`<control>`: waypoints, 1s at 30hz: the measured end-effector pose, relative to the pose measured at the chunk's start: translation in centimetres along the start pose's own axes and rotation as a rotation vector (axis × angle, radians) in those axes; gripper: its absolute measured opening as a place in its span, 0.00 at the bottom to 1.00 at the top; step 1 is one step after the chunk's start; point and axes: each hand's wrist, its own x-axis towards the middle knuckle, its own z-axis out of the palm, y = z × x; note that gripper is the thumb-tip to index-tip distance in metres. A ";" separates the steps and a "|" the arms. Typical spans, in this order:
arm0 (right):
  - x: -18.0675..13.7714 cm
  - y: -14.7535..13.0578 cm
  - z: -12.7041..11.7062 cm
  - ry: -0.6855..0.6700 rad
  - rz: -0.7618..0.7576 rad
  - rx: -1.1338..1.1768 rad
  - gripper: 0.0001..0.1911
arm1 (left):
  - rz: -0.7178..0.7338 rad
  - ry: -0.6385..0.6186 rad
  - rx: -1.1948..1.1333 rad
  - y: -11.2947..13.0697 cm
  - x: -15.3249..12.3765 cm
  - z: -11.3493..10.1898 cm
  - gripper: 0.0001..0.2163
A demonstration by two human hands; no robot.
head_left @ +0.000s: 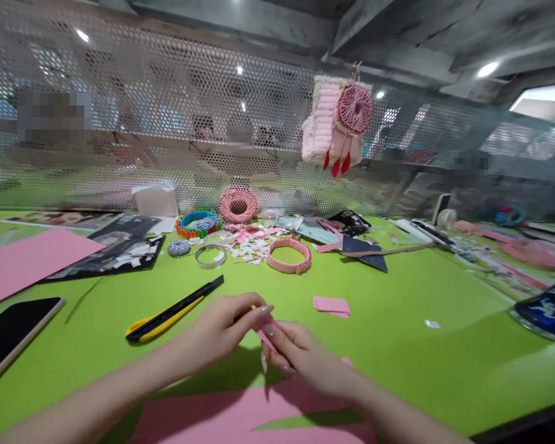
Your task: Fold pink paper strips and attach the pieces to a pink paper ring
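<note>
My left hand (217,330) and my right hand (300,357) meet above the green tabletop (425,364), pinching a narrow strip of pink paper (268,333) between their fingertips. Part of the strip is hidden by my fingers. Below my hands lies a large pink paper sheet (245,413). A yellow and black utility knife (176,311) rests just left of my left hand. A few small pink paper scraps (332,305) lie to the right of my fingers.
A black phone (13,333) and a pink sheet (28,265) lie at the left. Farther back are a pink woven ring (289,256), a metal band (210,256), paper scraps (252,246), and a perforated metal screen (189,123) with a pink ornament (346,117) hanging on it.
</note>
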 end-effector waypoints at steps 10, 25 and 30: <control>0.1 0.7 0.6 -0.045 0.042 0.172 0.27 | -0.067 0.027 -0.220 -0.6 0.2 0.5 0.15; 0.0 0.9 -0.2 0.015 0.089 0.465 0.21 | -0.275 0.047 -0.544 -1.1 1.1 0.5 0.24; -0.5 -0.3 -1.5 -0.047 0.079 0.716 0.18 | -0.167 0.030 -0.430 -0.1 0.6 -2.4 0.23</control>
